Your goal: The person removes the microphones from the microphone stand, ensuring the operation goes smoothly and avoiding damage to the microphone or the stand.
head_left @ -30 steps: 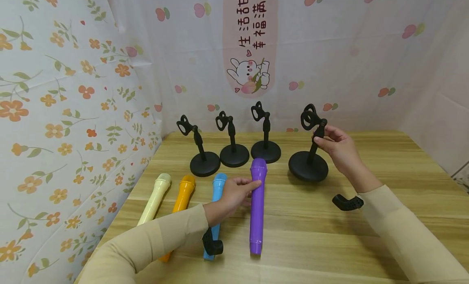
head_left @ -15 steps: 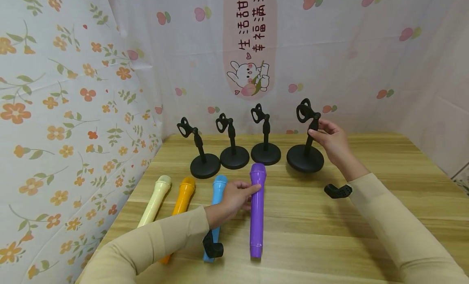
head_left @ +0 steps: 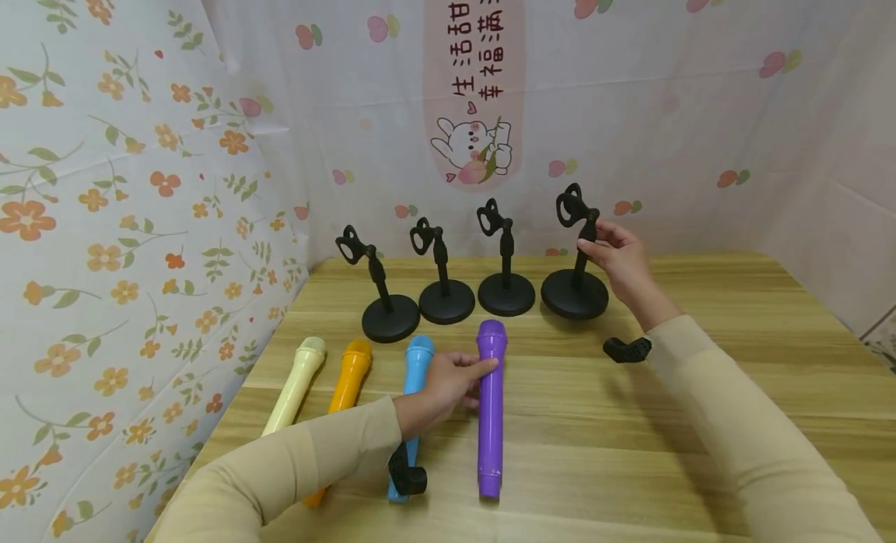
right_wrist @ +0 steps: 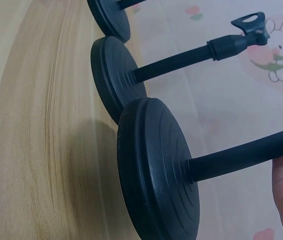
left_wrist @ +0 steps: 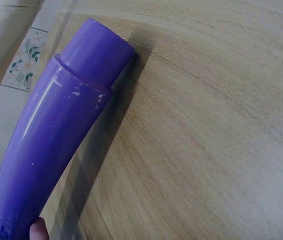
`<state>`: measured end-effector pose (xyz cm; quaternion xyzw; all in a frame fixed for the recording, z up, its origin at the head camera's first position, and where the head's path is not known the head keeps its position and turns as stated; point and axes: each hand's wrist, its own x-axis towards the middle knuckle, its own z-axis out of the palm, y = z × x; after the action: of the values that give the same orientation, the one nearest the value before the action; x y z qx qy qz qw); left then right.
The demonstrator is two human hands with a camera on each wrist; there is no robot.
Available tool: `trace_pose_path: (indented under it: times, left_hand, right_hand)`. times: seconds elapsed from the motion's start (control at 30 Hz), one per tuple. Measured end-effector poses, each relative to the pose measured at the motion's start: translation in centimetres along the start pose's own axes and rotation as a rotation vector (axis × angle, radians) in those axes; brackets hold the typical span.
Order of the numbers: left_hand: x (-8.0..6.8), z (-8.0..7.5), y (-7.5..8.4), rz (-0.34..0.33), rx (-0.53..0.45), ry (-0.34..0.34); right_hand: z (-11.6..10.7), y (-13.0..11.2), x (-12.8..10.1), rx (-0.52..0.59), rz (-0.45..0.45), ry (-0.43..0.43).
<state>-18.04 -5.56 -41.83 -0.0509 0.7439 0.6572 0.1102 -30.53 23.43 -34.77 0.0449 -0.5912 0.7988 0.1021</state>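
Note:
My left hand (head_left: 442, 386) pinches a purple toy microphone (head_left: 491, 426), thumb on top near its head. In the left wrist view, the tail end of that purple microphone (left_wrist: 51, 115) casts a shadow on the wood. On the right, my right hand (head_left: 621, 264) grips the pole of a black microphone stand (head_left: 575, 296) just under its clip. The round base of this held stand (right_wrist: 156, 170) hangs slightly tilted over a soft shadow in the right wrist view. Left of it stand three matching black stands, the nearest being the third stand (head_left: 507, 294).
Blue (head_left: 418, 368), orange (head_left: 351, 380) and pale yellow (head_left: 297, 383) microphones lie side by side on the wooden table (head_left: 560, 450), partly behind my left arm. The other two stands (head_left: 446, 302) (head_left: 390, 317) are at the back left. A printed cloth (head_left: 630, 99) hangs behind.
My right hand has carried the held stand left and back, closer to the row of stands. The left hand and the purple microphone have hardly moved.

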Motion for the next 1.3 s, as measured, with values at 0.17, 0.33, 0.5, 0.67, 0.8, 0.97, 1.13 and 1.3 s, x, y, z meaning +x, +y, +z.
trace_pose_path:
  times: [0.17,0.33,0.5,0.67,0.8,0.97,1.13,1.3]
  left_hand:
    - [0.0,0.1,-0.1,-0.012,0.008,-0.009]
    - [-0.1,0.1,-0.2,-0.019,0.015,-0.014]
    - [-0.1,0.1,-0.3,-0.018,0.019,-0.016]
    - [-0.1,0.1,-0.4,-0.028,0.032,-0.017]
    - [0.0,0.0,-0.5,-0.033,0.034,-0.017]
    - [0.0,0.1,-0.6,-0.041,0.037,-0.014]
    - [0.1,0.2,-0.7,-0.045,0.035,-0.018]
    - [0.0,0.2,-0.8,-0.052,0.042,-0.02]
  right_hand:
    - [0.0,0.4,0.4,-0.049,-0.004,0.034]
    - [0.0,0.7,0.9,-0.017,-0.003,0.043]
    - [0.1,0.9,1.2,-0.006,0.005,0.051]
    - [0.2,1.2,1.6,-0.025,0.019,0.077]
    - [0.3,1.4,1.9,-0.022,0.024,0.086]
    - [0.5,1.8,2.3,-0.024,0.026,0.079]
    - [0.6,2.2,2.6,-0.056,0.012,0.073]
    - [0.5,2.3,2.6,-0.081,0.028,0.074]
